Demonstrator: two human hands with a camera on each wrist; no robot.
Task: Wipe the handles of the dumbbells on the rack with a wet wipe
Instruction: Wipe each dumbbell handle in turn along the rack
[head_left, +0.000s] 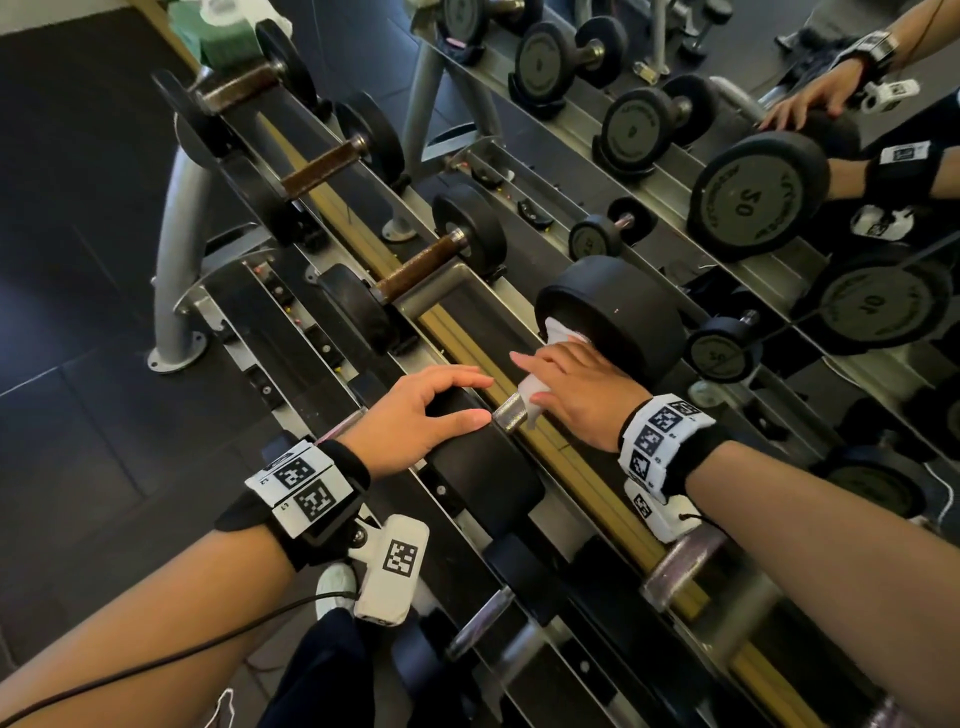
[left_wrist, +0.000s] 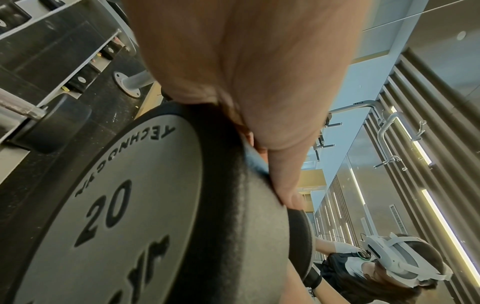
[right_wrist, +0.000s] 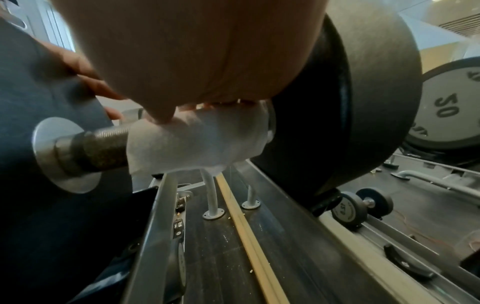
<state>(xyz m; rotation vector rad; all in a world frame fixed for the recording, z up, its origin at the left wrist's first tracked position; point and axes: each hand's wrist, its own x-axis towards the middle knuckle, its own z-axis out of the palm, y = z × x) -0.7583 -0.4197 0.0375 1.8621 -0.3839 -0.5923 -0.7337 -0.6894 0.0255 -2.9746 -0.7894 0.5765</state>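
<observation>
White wet wipe (right_wrist: 197, 142) under right hand (head_left: 576, 395) around dumbbell handle (right_wrist: 101, 148).

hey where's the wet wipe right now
The wet wipe is wrapped around the handle of the 20 dumbbell on the rack's top rail, gripped there by the right hand, just right of the left hand resting on the near weight head.

dim, blurred edges, wide-angle distortion
</observation>
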